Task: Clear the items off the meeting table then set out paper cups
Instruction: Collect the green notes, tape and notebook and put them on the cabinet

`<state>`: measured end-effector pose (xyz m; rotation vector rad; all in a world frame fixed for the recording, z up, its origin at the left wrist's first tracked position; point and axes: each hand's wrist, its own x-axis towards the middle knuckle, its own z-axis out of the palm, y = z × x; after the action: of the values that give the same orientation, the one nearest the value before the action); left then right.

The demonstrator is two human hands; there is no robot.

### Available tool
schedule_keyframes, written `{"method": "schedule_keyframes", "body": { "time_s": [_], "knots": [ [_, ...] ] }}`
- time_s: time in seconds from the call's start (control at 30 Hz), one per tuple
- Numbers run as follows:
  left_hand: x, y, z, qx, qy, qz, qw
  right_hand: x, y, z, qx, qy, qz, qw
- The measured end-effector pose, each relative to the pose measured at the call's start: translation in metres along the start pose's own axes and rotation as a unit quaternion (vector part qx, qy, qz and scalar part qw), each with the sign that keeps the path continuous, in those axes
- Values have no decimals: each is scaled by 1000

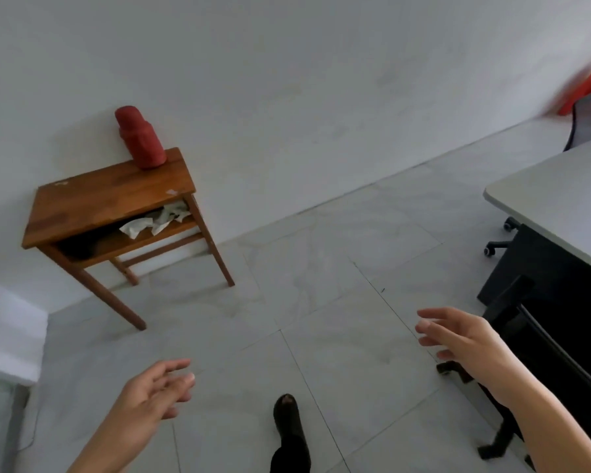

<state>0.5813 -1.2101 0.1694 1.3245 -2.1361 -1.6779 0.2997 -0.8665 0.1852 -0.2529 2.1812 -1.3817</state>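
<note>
Both hands, left [151, 394] and right [458, 339], spread and empty, meeting table [560, 199] just beyond the right.

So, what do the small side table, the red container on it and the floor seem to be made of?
The small side table looks like stained brown wood: grain lines show on its top, with a slight sheen. The red container has a matte, slightly rough surface; it could be plastic or a fabric cover, and blur leaves that open. The floor appears to be large pale tiles with marble-like veining, thin joints and a soft gloss.
</note>
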Motion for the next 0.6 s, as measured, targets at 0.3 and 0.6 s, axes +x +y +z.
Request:
{"method": "schedule_keyframes", "body": {
  "time_s": [0.3,0.6],
  "knots": [
    [254,176,31,30,-47,51,997,157,-76,-2,32,55,49,997],
    [427,312,179,85,-240,137,957,261,-73,-72,120,250,109,955]
  ]
}}
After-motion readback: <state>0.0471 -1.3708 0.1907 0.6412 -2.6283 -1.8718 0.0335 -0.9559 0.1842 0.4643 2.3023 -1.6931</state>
